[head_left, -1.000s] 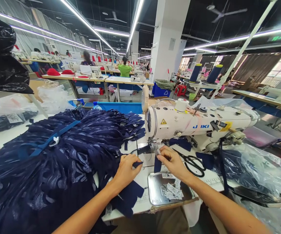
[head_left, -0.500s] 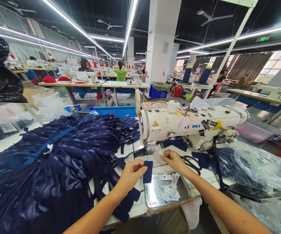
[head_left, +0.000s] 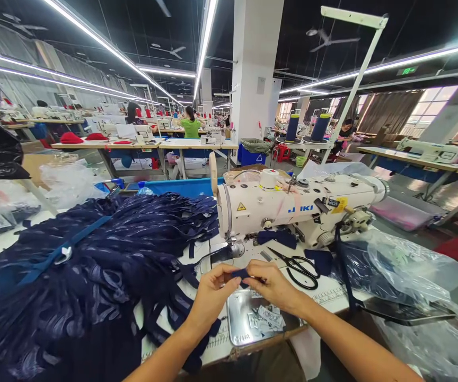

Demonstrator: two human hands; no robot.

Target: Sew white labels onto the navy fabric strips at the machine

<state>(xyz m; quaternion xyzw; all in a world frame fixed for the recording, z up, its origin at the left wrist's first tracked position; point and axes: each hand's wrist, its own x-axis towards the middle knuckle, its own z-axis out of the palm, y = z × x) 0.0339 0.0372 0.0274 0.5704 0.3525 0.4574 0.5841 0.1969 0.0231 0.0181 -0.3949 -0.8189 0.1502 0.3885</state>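
A small navy fabric piece (head_left: 240,274) is pinched between my two hands above the front of the table. My left hand (head_left: 214,292) grips its left end, thumb and fingers closed. My right hand (head_left: 272,286) is closed on the right end; any label in those fingers is hidden. Just below lies a shallow metal tray (head_left: 237,323) with several white printed labels (head_left: 267,319) in it. Behind my hands stands a white sewing machine (head_left: 248,209). Black-handled scissors (head_left: 304,271) lie on the table to the right of my right hand.
A large heap of navy garment pieces (head_left: 94,265) covers the table's left side, with a blue strap across it. Plastic-wrapped navy fabric (head_left: 376,265) lies at the right. A black-rimmed flat object (head_left: 407,313) sits near the right edge. Co-workers sit farther back.
My right hand has moved left from beside the machine's needle area to the fabric piece, which now appears folded or edge-on. The small pale piece it held is out of sight. The view has shifted.
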